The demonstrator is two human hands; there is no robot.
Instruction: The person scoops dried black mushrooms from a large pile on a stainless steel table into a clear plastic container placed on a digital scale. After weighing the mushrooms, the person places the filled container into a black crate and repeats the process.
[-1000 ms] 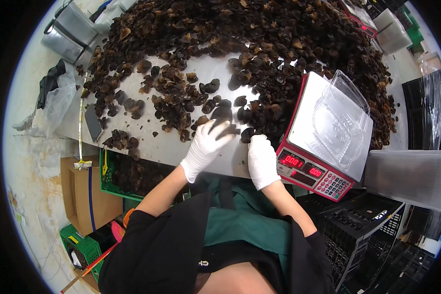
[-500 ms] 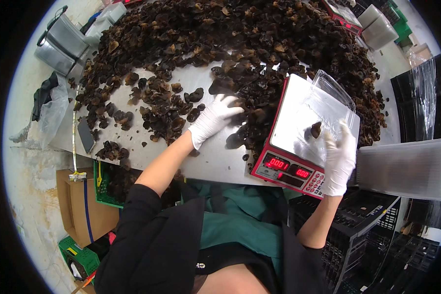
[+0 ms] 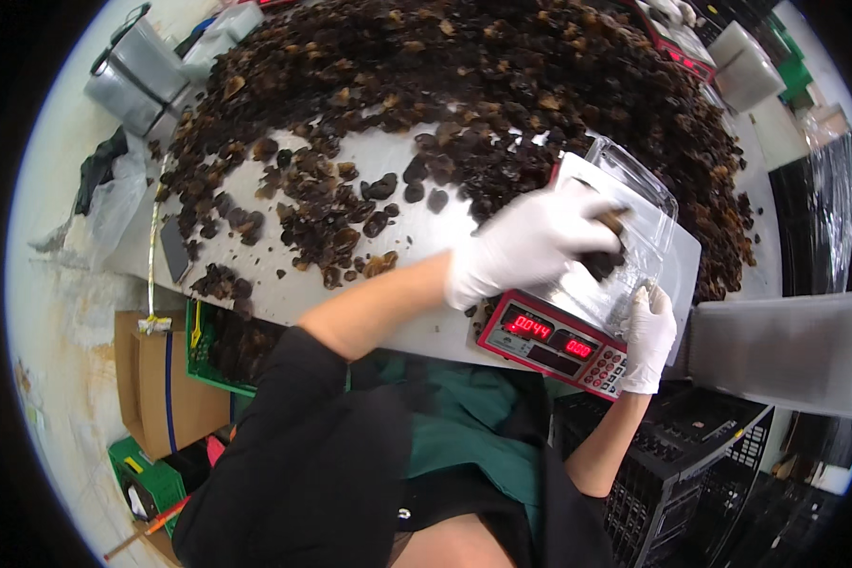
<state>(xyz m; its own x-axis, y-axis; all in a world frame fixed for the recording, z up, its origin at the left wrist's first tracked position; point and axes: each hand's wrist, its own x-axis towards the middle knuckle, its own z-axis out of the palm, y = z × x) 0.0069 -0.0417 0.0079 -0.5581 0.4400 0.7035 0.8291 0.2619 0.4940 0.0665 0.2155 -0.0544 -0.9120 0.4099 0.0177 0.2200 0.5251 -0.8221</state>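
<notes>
A dark green cloth apron point(image 3: 464, 417) and black sleeves are nearest. Just beyond the near edge of the pale metal tabletop point(image 3: 417, 244), the white-gloved right hand point(image 3: 647, 331) has its fingers bent in at the near right edge of a clear, shallow plastic tray point(image 3: 646, 254); whether it grips that edge, I cannot tell. The tray sits on a red electronic scale point(image 3: 551, 362) with a white platform and lit red digits. The white-gloved left hand point(image 3: 540, 239), blurred, reaches over the tray, partly open, its fingers curved about dark brown, leaf-like fungus pieces point(image 3: 604, 257); how firmly they are held is unclear. Left of the scale, a loose cluster of similar pieces point(image 3: 327, 222) lies on the tabletop. Farther back spreads a broad brown-black mound point(image 3: 426, 57) of them, with a second red scale point(image 3: 686, 59) at its far right.
</notes>
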